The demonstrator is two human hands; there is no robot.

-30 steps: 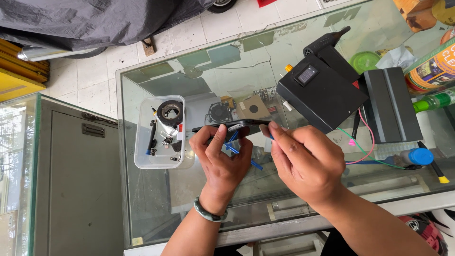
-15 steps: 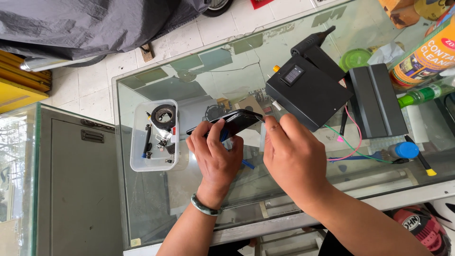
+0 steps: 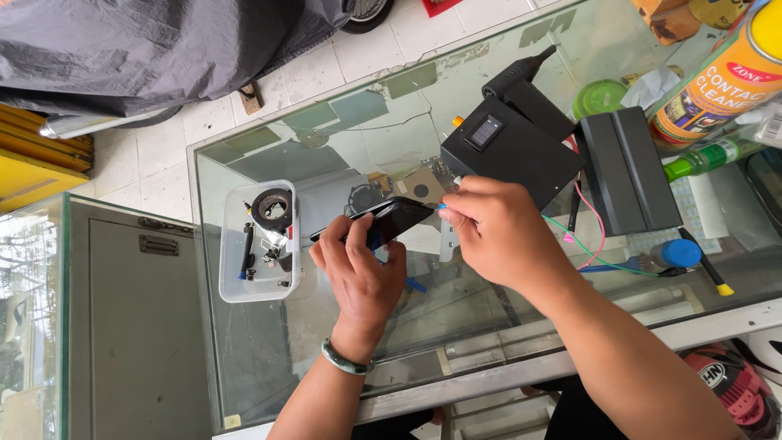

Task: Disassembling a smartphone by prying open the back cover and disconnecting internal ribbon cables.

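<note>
The left hand (image 3: 358, 273) is closed around a dark phone (image 3: 383, 224), holding it tilted above the glass counter (image 3: 326, 138). The right hand (image 3: 497, 232) pinches something small and blue at the phone's upper edge; it may be a pick or thin tool, though the fingers hide most of it. The phone looks whole, so opening it seems barely begun. Just left sits a clear plastic tray (image 3: 232, 244) of small parts; behind the hands stand a black box with a small display (image 3: 509, 151) and trailing wires (image 3: 595, 236).

bright even daylight | soft shadows | reflections on glass counter (image 3: 269, 358) | sharp, slight edge distortion
</note>
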